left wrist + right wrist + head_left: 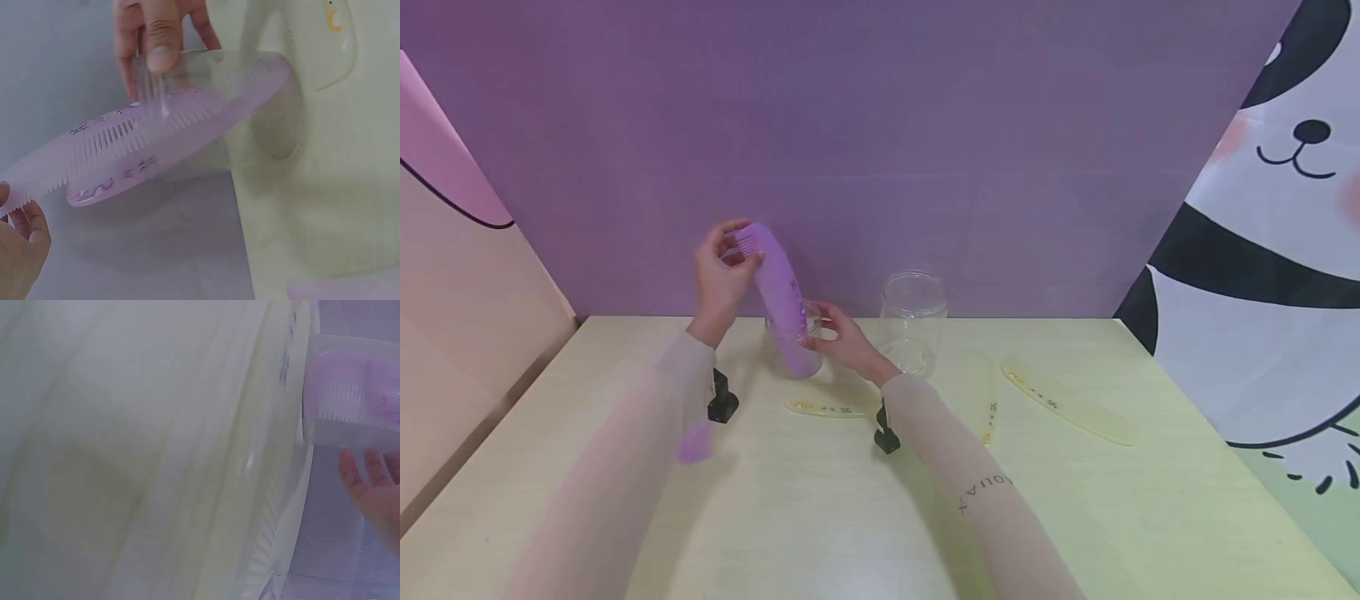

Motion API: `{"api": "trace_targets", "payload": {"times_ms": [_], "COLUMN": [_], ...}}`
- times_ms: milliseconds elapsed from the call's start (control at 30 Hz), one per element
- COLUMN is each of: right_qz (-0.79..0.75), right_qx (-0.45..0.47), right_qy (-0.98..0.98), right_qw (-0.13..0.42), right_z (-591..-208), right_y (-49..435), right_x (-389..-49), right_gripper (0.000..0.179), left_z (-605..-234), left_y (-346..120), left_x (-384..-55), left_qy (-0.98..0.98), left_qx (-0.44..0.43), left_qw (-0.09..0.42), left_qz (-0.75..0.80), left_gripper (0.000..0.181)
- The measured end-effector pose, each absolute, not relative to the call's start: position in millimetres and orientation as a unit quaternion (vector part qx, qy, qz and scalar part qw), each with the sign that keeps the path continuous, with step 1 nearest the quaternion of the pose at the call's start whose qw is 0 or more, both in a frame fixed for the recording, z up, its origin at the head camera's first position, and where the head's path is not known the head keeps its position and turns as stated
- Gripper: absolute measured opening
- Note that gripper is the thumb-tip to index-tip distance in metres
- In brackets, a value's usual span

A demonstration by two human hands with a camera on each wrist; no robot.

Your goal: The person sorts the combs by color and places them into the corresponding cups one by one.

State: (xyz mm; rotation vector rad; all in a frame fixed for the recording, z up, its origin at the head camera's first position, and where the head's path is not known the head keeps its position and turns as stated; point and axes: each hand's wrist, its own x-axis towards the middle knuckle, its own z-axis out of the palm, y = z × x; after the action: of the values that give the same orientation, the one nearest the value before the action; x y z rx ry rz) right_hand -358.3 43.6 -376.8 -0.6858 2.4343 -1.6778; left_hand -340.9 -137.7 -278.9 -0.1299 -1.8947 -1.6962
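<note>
My left hand [721,271] pinches the toothed upper end of a purple comb [775,271], which slants down into a clear jar [350,434]. A second purple comb [94,195] leans alongside it in the left wrist view, its far part inside the jar. My right hand [848,342] grips the jar near its rim, thumb on the near side. In the right wrist view, purple shows through the jar wall above the fingers [353,478]. Just right of that hand stands another clear jar [913,312].
Pale yellow combs lie on the table [790,517]: one [831,408] in front of the held jar, one [988,408] partly behind the right sleeve, another [1067,404] farther right. A purple piece [695,443] shows beside the left sleeve. A purple backdrop [880,150] rises behind.
</note>
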Motion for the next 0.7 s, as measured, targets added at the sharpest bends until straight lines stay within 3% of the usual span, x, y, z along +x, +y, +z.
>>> {"api": "trace_targets", "payload": {"times_ms": [700], "right_qz": [-0.542], "right_qx": [-0.225], "right_qy": [0.809], "right_qw": [0.039], "right_z": [-383], "right_y": [42], "right_x": [-362], "right_gripper": [0.069], "left_z": [-305], "left_y": [-132], "left_x": [-348], "left_qy": [-0.746], "left_qx": [-0.015], "left_qw": [0.255], "left_qz": [-0.615], "left_gripper": [0.043]}}
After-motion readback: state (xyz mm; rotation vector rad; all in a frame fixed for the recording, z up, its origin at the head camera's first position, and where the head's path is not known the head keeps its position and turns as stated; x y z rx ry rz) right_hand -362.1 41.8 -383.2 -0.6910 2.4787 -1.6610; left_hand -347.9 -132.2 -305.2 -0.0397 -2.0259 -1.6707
